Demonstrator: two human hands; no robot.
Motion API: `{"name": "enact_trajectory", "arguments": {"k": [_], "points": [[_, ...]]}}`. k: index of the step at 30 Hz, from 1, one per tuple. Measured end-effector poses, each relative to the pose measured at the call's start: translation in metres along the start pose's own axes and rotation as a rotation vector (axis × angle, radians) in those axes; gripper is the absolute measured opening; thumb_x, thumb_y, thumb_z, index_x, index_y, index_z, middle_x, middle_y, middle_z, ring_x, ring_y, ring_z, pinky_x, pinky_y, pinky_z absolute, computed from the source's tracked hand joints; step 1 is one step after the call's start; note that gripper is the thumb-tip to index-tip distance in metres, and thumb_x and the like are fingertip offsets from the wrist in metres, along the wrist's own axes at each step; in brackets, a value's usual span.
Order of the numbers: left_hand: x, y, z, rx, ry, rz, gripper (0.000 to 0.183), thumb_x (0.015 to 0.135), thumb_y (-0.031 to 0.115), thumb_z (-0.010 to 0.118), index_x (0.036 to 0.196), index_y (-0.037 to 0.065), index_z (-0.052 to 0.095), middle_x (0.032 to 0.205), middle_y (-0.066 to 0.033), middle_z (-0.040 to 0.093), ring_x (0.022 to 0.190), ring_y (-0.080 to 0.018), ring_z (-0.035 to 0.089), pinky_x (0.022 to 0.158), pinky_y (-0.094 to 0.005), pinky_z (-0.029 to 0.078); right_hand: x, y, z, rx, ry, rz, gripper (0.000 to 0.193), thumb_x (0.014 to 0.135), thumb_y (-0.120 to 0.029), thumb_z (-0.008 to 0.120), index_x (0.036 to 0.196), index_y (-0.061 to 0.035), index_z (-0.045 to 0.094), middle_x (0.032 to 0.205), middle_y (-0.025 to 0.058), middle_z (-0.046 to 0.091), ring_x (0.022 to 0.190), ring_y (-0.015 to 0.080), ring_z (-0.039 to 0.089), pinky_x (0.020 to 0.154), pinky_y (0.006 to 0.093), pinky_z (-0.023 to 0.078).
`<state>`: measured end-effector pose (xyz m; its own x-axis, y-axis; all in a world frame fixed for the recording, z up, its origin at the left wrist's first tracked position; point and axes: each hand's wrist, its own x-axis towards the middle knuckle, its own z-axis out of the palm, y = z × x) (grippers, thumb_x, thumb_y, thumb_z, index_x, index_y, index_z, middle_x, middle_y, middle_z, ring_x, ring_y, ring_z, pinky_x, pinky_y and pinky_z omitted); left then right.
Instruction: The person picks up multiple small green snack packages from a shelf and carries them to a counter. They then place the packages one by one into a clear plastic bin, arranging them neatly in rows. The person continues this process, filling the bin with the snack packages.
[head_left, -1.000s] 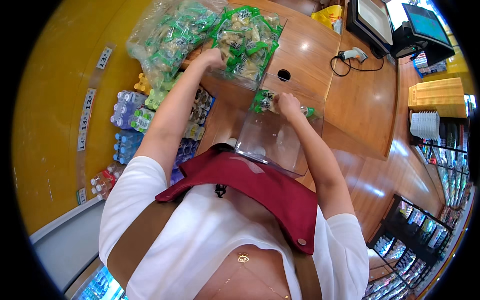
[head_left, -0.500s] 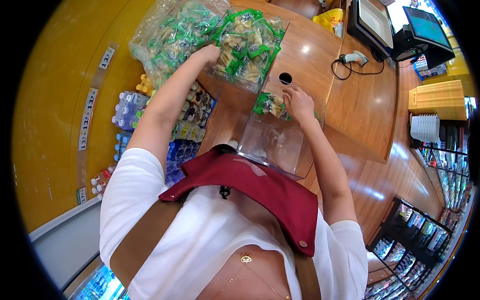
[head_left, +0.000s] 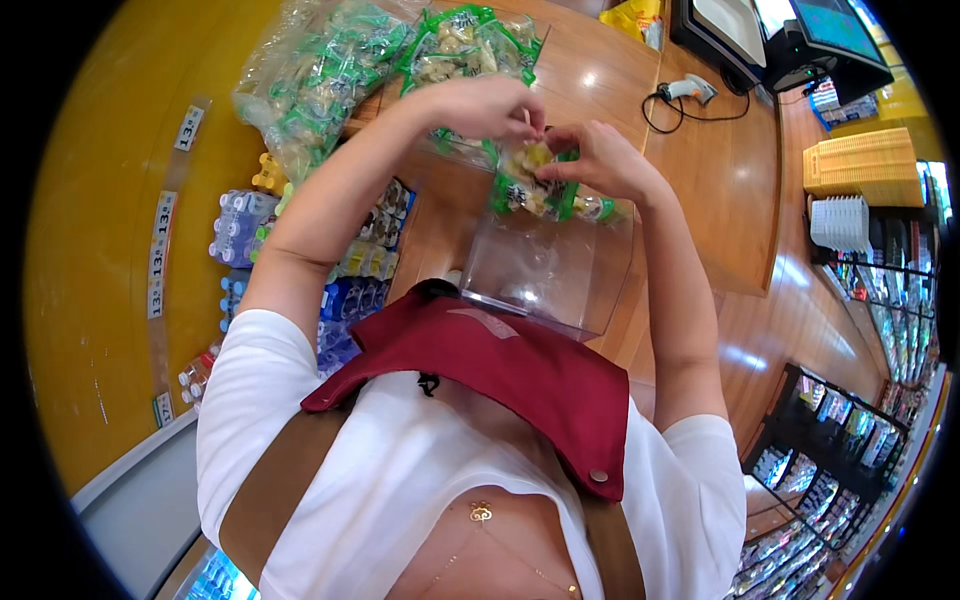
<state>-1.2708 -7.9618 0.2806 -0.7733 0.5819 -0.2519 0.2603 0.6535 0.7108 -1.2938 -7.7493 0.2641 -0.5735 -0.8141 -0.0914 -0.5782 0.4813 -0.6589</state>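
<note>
A small green-and-clear snack packet (head_left: 528, 188) with pale pieces inside hangs over the far end of a clear plastic bin (head_left: 520, 262). My left hand (head_left: 492, 108) pinches it near its top edge. With thumb and fingers curled, my right hand (head_left: 602, 160) grips the same packet from the right side. Another packet (head_left: 595, 207) lies in the bin just right of it, partly hidden. Beyond my left hand, a second clear bin is heaped with similar packets (head_left: 465, 45). To its left lies a large clear bag (head_left: 315, 85) full of more packets.
The bins sit on a wooden counter (head_left: 600, 90). On it are a barcode scanner (head_left: 690, 90) with a black cable, a scale (head_left: 720, 35) and a screen (head_left: 840, 40). Shrink-wrapped bottles (head_left: 245, 225) stand at left, yellow baskets (head_left: 860, 165) at right.
My left hand has come from the heaped packets rightward to the nearer bin, bringing a packet. My right hand has risen from the packet inside that bin and now meets it there.
</note>
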Motion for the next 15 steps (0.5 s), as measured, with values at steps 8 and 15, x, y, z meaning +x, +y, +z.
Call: {"name": "enact_trajectory", "arguments": {"k": [8, 15], "points": [[0.050, -0.022, 0.088, 0.043, -0.103, -0.160, 0.039, 0.091, 0.037, 0.048, 0.096, 0.000, 0.061, 0.090, -0.0140, 0.065, 0.086, -0.0263, 0.062, 0.076, -0.0352, 0.048, -0.032, 0.105, 0.062, -0.305, -0.423, 0.301, 0.030, 0.072, -0.021, 0.069, 0.099, -0.0071, 0.065, 0.092, 0.0124, 0.067, 0.089, 0.0285, 0.063, 0.078, 0.0366, 0.047], [0.074, -0.045, 0.157, 0.375, -0.310, -0.317, 0.025, 0.080, 0.017, 0.051, 0.093, 0.002, 0.066, 0.098, -0.0167, 0.065, 0.093, -0.0319, 0.062, 0.080, -0.0396, 0.048, -0.034, 0.114, 0.105, -0.751, -0.344, 0.519, 0.023, 0.083, -0.025, 0.049, 0.096, -0.0126, 0.063, 0.094, 0.0093, 0.067, 0.095, 0.0258, 0.062, 0.085, 0.0472, 0.041]]}}
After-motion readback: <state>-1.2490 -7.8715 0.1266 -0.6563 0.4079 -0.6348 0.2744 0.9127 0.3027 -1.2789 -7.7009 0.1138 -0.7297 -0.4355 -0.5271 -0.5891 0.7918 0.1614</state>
